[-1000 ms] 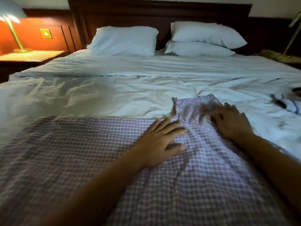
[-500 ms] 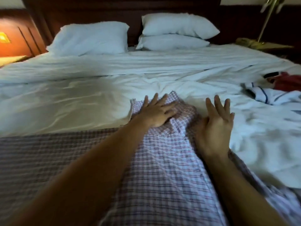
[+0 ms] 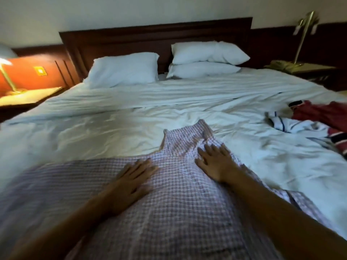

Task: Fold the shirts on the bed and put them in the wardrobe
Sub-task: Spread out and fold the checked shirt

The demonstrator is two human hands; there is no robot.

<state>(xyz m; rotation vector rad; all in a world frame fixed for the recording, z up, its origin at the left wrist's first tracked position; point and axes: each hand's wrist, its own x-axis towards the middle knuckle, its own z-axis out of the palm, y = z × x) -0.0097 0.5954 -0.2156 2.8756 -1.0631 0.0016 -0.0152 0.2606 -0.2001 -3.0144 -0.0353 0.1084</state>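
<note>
Item: checked shirt (image 3: 178, 212), spread flat on the near part of the bed (image 3: 93, 132); your left hand (image 3: 131, 182) and right hand (image 3: 216, 162) lie on it palm down, fingers straight, gripping nothing. Step, as judged: smoothing before the first fold; next, pinch a side edge and carry it across. Pending: striped shirt (image 3: 293, 126) and red garment (image 3: 323, 113), bunched at the bed's right.

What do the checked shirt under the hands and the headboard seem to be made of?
Checked shirt: thin woven cloth, likely cotton or a blend, matte. It lies limp with soft creases, and the check looks woven in.
Headboard: dark stained wood or veneer with a slight sheen, judging by its moulded top edge and panel lines. The grain is too dim to confirm.
</note>
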